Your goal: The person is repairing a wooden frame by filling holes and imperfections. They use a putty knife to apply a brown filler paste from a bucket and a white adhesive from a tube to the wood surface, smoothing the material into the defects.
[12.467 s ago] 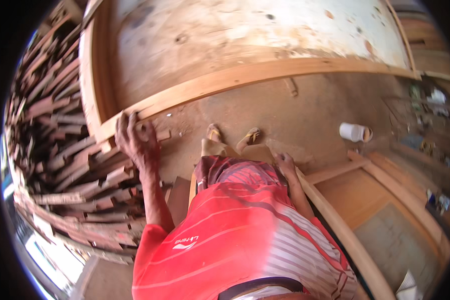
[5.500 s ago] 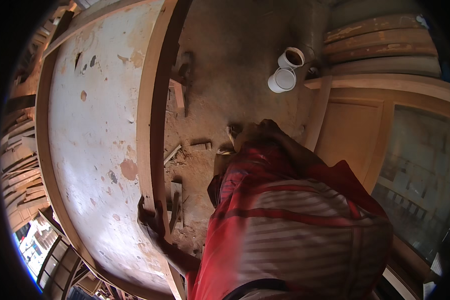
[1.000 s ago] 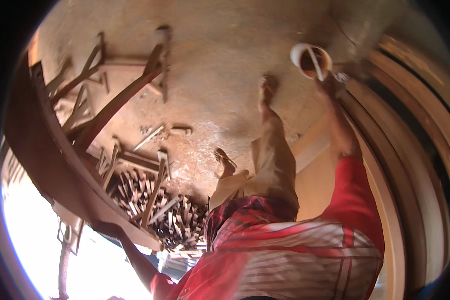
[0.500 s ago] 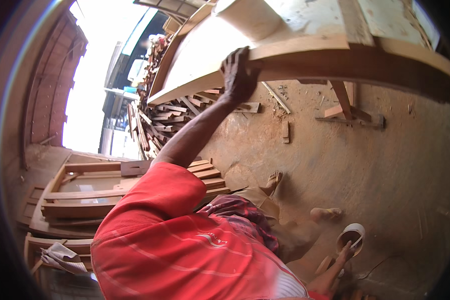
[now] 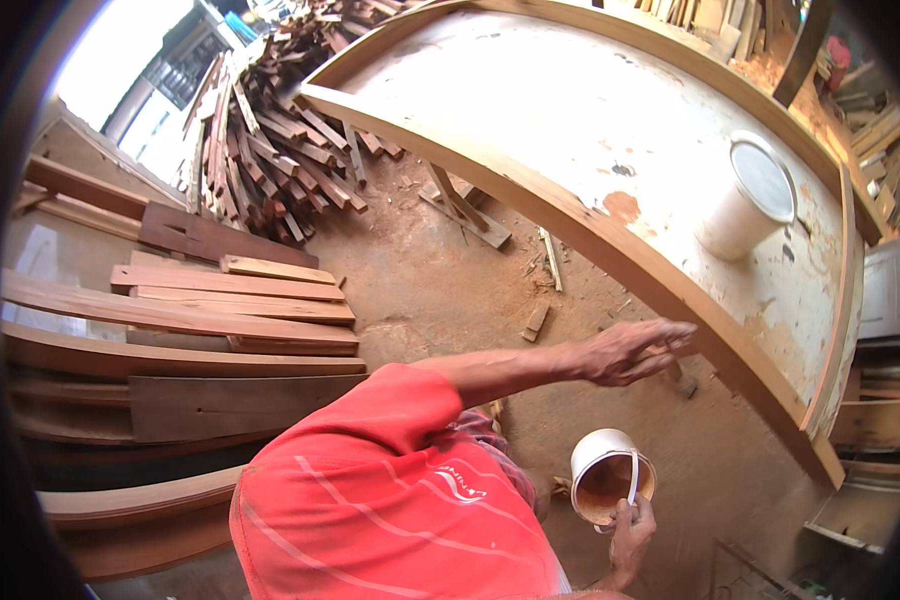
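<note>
The right hand [image 5: 633, 530] grips a bucket [image 5: 600, 482] by its handle [image 5: 634, 472]; the left hand [image 5: 635, 352], loosely open, is beside the wooden frame [image 5: 610, 245].

Open room lies over the worktop [image 5: 530, 110] left of the white tub [image 5: 748, 200], which blocks part of the right end. The near rim [image 5: 570, 222] stands between the left hand [image 5: 638, 352] and the tub; the way in is over it. Lower down, a trestle leg [image 5: 452, 193] and a wood scrap [image 5: 536, 322] interrupt the floor [image 5: 420, 275]. A bucket [image 5: 602, 480] occupies the right hand [image 5: 632, 537].
</note>
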